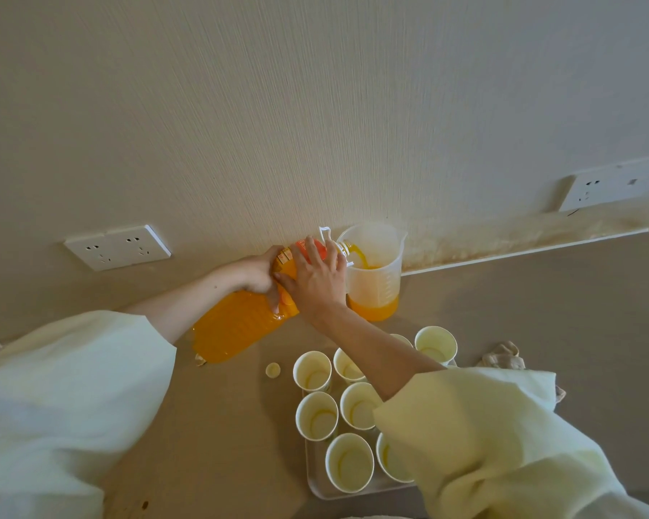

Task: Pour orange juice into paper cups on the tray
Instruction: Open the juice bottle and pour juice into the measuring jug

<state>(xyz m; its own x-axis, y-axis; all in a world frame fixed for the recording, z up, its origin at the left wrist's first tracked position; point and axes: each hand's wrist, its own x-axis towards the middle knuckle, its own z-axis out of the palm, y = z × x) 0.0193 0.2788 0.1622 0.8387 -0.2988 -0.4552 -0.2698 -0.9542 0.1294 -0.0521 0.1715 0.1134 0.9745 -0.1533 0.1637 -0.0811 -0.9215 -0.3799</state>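
1. Gripping the bottle [237,327] with both hands: left hand [257,273] wrapped round the middle, right hand [317,282] curled over the top end by the neck.
2. Tipped on its side, long way running from low left up to the right, mouth over the clear jug [373,271] and pouring juice [373,310] in.
3. Paper cups [317,415] on the tray [315,485], looking empty, on the worktop [540,312] just in front of the jug, under the right arm.
4. Hard to see: bottle mouth behind fingers; some cups and the tray's right side under the sleeve [484,425].
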